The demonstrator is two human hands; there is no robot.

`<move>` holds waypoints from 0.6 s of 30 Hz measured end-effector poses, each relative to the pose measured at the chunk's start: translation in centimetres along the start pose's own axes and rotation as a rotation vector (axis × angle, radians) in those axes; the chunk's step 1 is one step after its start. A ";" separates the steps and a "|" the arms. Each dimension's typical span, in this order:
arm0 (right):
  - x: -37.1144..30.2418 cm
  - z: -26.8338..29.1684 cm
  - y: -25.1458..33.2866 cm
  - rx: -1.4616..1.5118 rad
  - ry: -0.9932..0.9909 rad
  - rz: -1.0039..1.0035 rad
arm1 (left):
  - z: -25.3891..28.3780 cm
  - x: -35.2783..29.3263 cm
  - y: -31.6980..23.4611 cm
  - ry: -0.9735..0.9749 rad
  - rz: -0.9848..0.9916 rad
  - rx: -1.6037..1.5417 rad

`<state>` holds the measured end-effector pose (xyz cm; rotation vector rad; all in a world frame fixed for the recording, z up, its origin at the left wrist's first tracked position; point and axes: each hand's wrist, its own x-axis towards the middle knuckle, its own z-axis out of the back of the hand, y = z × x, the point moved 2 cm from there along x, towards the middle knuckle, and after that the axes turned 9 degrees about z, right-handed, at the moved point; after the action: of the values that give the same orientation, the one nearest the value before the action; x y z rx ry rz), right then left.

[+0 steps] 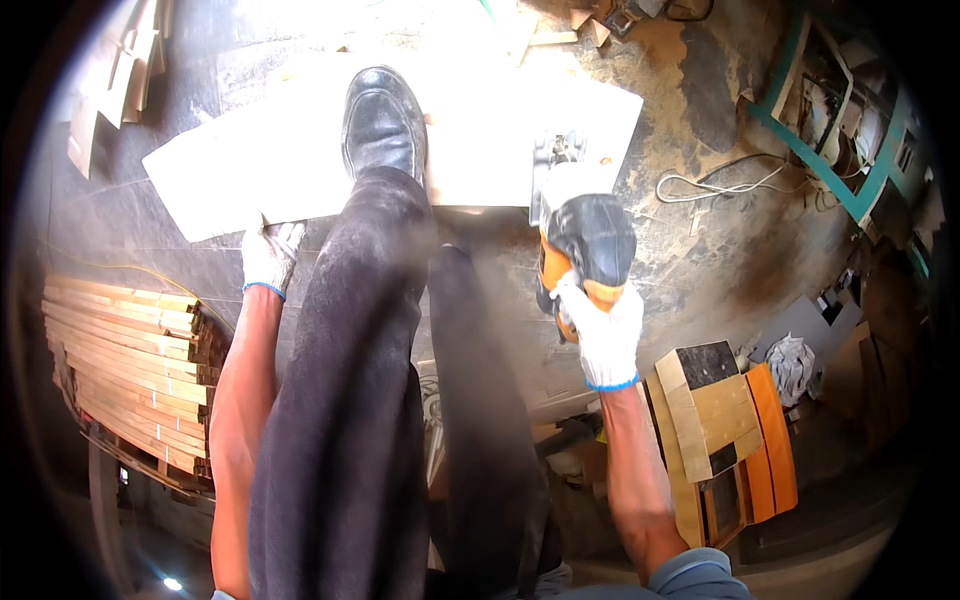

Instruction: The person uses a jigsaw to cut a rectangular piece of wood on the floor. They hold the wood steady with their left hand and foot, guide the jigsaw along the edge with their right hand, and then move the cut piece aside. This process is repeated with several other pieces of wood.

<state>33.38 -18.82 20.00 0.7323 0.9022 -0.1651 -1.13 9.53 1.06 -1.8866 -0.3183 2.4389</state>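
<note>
A pale board (490, 120) lies across the floor, brightly washed out by light. My black shoe (382, 120) presses down on its middle. At the board's near edge, on the left, my left hand (270, 258) in a white glove grips the edge with the thumb on top. An orange and black jigsaw (592, 240) stands on the right part of the board, its metal base flat on the surface. The gloved fingers of my right hand (608, 325) are wrapped round the jigsaw's handle; its blade cannot be made out.
Stacked wooden strips (130, 370) lie at left. A pale cable (715, 185) loops on the dusty floor beside a green metal frame (860, 200) at right. Cardboard boxes (715, 400) stand near my right forearm. Wood offcuts (590, 25) lie at the far side.
</note>
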 end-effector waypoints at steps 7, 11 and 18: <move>-3.2 2.7 0.4 0.045 0.076 -0.022 | 0.7 1.5 0.2 0.069 0.001 0.003; -3.9 3.2 -0.2 0.065 0.089 0.021 | 0.4 1.4 0.3 0.068 -0.028 0.044; -5.2 4.1 -1.3 0.104 0.083 0.045 | 0.1 1.5 0.1 0.098 -0.081 0.094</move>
<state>32.26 -23.27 24.93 0.8605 0.9605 -0.1437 -1.62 9.63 -0.32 -1.9074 -0.2653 2.2599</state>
